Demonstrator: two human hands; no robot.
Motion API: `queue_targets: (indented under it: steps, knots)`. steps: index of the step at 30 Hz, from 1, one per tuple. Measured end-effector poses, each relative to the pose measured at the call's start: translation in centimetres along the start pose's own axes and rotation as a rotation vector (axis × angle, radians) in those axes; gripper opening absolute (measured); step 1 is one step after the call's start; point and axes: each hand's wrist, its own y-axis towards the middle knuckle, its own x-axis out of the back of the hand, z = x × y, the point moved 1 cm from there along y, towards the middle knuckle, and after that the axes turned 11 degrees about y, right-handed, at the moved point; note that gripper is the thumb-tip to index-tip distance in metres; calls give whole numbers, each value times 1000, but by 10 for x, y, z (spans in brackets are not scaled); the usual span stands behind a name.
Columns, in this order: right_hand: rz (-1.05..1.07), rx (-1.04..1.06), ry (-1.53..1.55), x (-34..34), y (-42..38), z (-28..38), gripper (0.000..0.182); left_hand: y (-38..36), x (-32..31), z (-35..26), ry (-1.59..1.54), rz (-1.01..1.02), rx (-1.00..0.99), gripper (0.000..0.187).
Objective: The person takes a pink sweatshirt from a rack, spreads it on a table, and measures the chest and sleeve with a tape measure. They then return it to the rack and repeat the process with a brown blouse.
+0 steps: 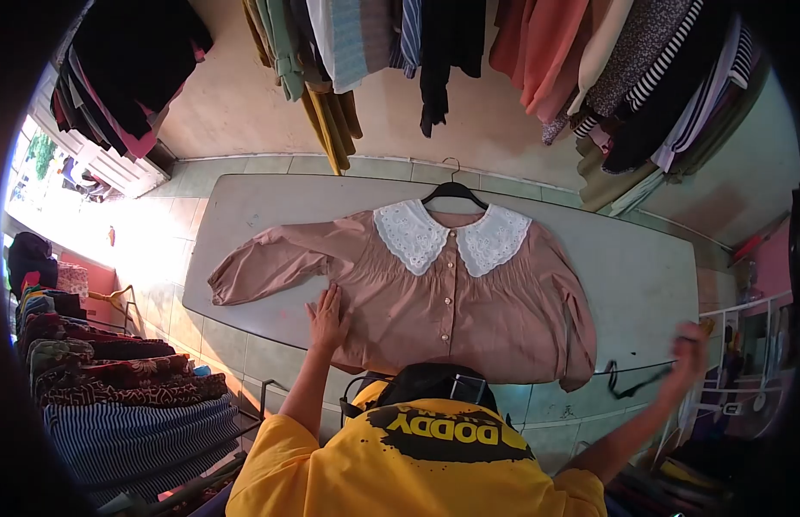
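Note:
A dusty-pink blouse [400, 319] with a white lace collar [410, 237] and a button front lies spread on a pale table [641, 267]. The neck holds a black hanger [454, 195], its hook pointing away from me. My left hand [328, 320] rests flat, fingers spread, at the blouse's left side, just below the stretched-out sleeve. Off the table's right end, my right hand [689, 346] is raised and smeared by motion. A thin dark strap [628, 388] loops close to its wrist; whether my fingers hold it is unclear.
Clothes [348, 39] hang above the far side, with more garments [658, 86] at upper right. A rack of folded or hanging clothes [141, 431] stands at lower left. A white wire rack [736, 396] is beside my right arm. Tiled floor [167, 284] surrounds the table.

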Motion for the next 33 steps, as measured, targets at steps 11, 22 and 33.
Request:
queue_targets:
  steps: [11,22,33]
  knots:
    - [1275,-302,451,-324,-164,-82,29,5,-23,-99,-1017,350,-184,23]
    - [1220,-127,153,-332,-156,-94,24,16,-40,-58,-893,-30,117,9]
    - [838,-222,-78,-251,-113,-156,22,60,-51,48,-523,-337,580,21]
